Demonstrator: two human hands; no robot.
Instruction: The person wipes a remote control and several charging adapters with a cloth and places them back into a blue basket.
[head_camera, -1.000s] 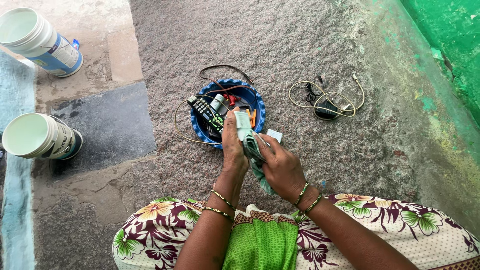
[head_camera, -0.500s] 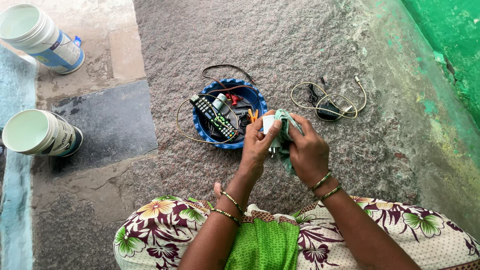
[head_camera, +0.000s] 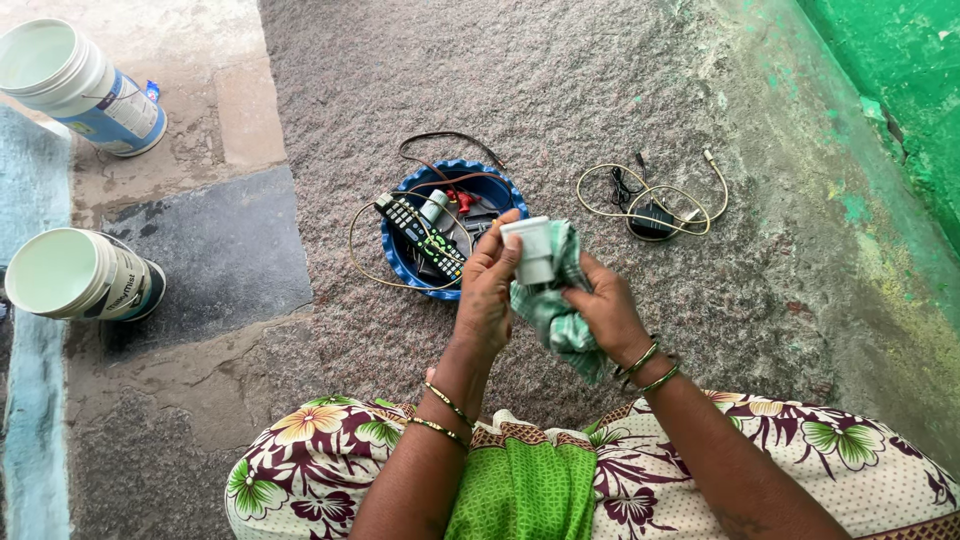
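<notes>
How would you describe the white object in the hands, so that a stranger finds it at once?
Just right of the blue bowl, the left hand grips a small white plug adapter. The right hand presses a green checked cloth against it. It is the only white thing held.

Cloth (head_camera: 556, 318) hides right hand (head_camera: 600, 310) fingers

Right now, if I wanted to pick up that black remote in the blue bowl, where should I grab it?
Probably by the remote's upper-left end, coming from the bowl's left side: it lies slanted with that end propped on the rim, while wires crowd its lower end.
</notes>
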